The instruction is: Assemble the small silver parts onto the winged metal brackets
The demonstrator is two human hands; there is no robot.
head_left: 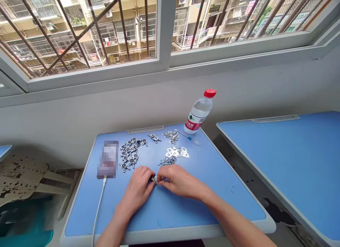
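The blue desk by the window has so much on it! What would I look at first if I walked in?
You'd probably spot the shiny metal pieces in small heaps on the blue desk first. Nearer you, the left hand and right hand meet over a small metal piece. Then come the water bottle with its red cap at the desk's far edge and, above, the dark metal window bars before the apartment buildings.
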